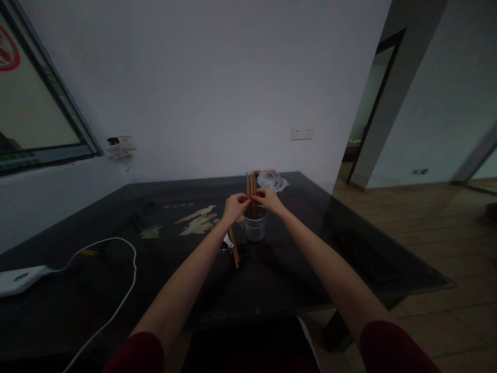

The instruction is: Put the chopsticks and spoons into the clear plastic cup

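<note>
A silver metal cup (255,228) stands upright on the dark table, with several wooden chopsticks (251,182) rising out of it. Over the cup's rim, my left hand (235,206) pinches the chopsticks from the left. My right hand (268,199) closes on them from the right, fingertips almost meeting the left ones. More chopsticks (234,248) lie on the table just left of the cup, partly under my left forearm. Beside these is a white-handled item (228,241), mostly hidden by the arm.
Behind the cup lies a crumpled clear plastic bag (272,180) near the wall. A white power strip (23,280) with a looping cable (134,269) occupies the left side. The glossy black table (295,280) has a corner at far right; a wall socket (302,133) is above.
</note>
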Motion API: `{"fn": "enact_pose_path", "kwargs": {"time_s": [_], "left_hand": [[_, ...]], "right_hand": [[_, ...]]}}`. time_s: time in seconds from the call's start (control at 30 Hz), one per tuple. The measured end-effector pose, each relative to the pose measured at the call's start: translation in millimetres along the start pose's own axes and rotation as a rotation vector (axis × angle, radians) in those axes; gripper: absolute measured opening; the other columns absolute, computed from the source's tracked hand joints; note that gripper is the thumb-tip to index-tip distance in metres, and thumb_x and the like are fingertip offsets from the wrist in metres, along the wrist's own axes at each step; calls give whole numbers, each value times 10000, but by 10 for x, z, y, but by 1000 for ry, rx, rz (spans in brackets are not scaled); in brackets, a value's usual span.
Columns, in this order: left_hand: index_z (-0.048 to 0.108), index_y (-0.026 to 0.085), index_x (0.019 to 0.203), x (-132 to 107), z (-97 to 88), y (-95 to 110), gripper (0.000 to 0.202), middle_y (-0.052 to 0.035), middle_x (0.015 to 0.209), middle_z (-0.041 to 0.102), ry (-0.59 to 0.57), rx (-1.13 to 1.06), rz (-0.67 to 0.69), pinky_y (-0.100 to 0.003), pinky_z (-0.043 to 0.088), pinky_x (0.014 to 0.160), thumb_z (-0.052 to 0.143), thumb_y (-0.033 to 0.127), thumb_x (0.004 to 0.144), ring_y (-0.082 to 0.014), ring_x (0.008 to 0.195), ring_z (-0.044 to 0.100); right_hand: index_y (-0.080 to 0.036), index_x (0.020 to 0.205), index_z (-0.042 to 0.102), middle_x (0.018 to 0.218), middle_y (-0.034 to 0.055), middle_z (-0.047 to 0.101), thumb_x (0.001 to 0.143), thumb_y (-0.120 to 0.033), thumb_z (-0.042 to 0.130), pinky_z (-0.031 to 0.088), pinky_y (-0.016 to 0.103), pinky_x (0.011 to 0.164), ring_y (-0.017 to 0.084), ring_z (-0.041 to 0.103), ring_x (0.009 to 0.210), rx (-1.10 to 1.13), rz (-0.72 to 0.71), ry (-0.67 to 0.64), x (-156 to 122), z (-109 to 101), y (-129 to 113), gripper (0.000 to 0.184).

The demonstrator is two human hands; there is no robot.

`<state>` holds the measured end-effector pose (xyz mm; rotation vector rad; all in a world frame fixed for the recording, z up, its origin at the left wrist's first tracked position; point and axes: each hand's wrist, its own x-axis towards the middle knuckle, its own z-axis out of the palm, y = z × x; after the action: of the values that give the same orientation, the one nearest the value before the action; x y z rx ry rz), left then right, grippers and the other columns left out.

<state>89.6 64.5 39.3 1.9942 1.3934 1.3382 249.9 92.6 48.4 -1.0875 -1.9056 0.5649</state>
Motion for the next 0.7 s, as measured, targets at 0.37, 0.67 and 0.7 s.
{"fn": "enact_pose_path", "kwargs": {"time_s": [0.37,0.67,0.7], "left_hand": [[653,150,791,-4,38,-15,98,-54,787,704,44,-44,-4,-267,502,702,614,209,725,-171,737,662],[623,152,809,3,63,-12,94,-38,801,699,39,-80,-6,-258,505,735,608,130,718,-144,746,654],[622,151,813,3,66,-18,99,-39,800,699,37,-82,-11,-259,504,735,610,131,718,-145,747,655]], "right_hand": [[-125,751,664,696,29,661,739,-194,625,420,228,598,144,587,659,-47,-24,13,8,-6,-46,80],[-102,877,673,805,52,694,740,-161,626,470,235,679,150,636,739,-22,-10,-2,14,22,-43,156],[-103,887,674,810,53,695,739,-162,629,473,237,683,152,638,743,-24,-7,-6,11,21,-44,165]]}}
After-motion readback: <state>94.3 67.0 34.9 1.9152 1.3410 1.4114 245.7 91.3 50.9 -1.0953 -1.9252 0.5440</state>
